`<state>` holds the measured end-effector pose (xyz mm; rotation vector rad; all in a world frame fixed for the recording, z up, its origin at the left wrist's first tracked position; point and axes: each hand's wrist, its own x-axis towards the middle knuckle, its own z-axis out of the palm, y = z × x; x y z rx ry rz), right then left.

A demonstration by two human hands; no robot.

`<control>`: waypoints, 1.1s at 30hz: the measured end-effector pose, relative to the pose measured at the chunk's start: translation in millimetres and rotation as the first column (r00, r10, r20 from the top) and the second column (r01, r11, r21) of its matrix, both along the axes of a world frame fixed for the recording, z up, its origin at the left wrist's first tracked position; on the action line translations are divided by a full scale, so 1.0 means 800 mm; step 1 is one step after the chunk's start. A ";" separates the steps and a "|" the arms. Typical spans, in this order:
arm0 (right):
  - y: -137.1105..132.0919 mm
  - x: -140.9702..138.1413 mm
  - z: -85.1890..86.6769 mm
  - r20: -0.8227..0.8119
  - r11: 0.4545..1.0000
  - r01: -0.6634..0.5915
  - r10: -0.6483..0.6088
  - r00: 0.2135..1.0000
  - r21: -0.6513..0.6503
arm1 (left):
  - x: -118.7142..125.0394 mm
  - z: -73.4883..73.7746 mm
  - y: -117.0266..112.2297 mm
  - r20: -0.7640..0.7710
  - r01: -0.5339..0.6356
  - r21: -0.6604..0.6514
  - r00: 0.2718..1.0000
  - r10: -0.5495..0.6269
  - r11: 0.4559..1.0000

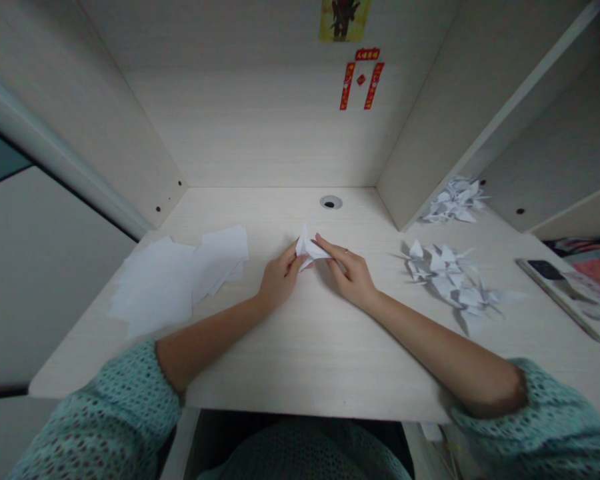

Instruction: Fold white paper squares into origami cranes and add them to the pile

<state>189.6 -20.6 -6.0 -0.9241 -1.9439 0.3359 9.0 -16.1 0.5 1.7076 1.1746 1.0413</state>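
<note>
A folded white paper crane (307,248) is held between my two hands above the middle of the desk. My left hand (280,272) pinches its left side, with fingers closed on the paper. On the other side, my right hand (349,270) grips the right point between thumb and fingers; a ring shows on one finger. Parts of the crane's lower edge are hidden by the fingers. Several finished paper cranes (450,280) lie in a loose pile to the right of my right hand. White paper sheets (160,283) are spread in a stack left of my left hand.
Another heap of paper cranes (457,200) sits behind the right partition (430,133). A phone (563,293) lies at the far right beside red cloth (597,270). A round cable hole (331,202) is near the back panel. The desk's front edge (320,412) runs before my body.
</note>
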 end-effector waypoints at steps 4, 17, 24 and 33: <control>-0.004 -0.001 0.007 -0.012 0.998 -0.063 0.063 0.998 0.008 | -0.002 0.004 -0.004 -0.147 -0.044 0.100 0.987 0.059 0.994; -0.001 -0.005 -0.001 -0.002 0.998 0.055 -0.055 0.999 0.042 | -0.001 0.001 -0.010 -0.297 -0.045 0.185 0.950 0.100 0.982; 0.000 -0.004 -0.004 0.077 0.988 0.099 -0.109 0.991 0.119 | -0.001 0.002 -0.011 -0.540 -0.046 0.222 0.826 0.162 0.974; 0.001 -0.002 -0.001 0.138 0.981 0.122 -0.144 0.980 0.153 | -0.001 0.007 -0.013 -0.607 0.004 0.213 0.784 0.129 0.977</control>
